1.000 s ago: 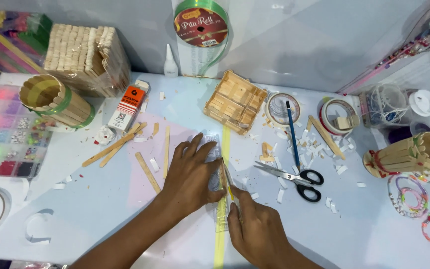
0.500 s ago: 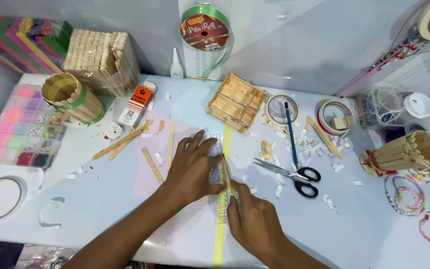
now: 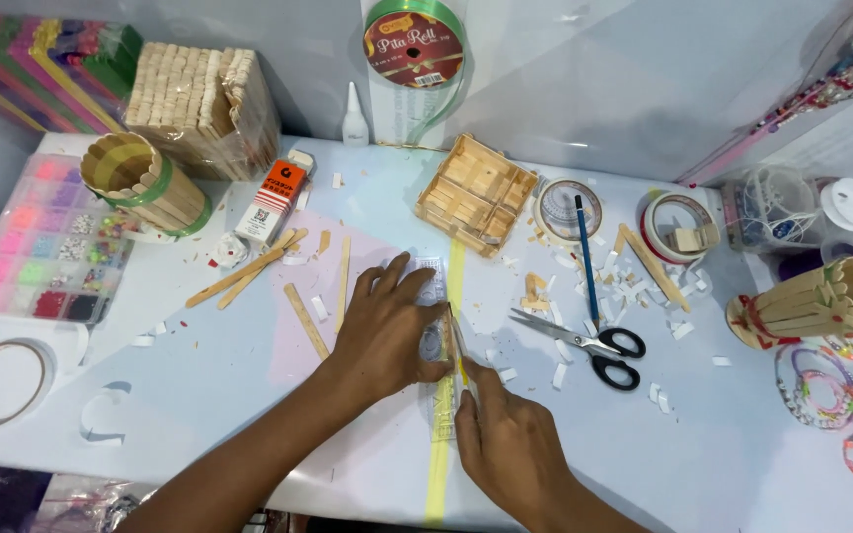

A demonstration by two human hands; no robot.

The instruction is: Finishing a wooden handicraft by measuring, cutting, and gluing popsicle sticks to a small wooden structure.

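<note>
Left hand [image 3: 387, 331] lay flat with fingers spread at the centre of the frame, pressing a clear plastic ruler [image 3: 436, 395] down along a yellow paper strip [image 3: 454, 286] that ran from the tray of craft sticks [image 3: 474, 192] toward the bottom edge of the frame. Right hand [image 3: 510, 449], lower centre, was closed around a thin blade-like tool [image 3: 457, 347], its tip at the ruler's edge. The strip looked light, limp and easily torn, so it is best pinned flat rather than pinched; the ruler seemed stiff but slippery on the smooth tabletop [image 3: 199, 355], needing pressure near the tool. Scissors [image 3: 584, 343] lay to the right.
</note>
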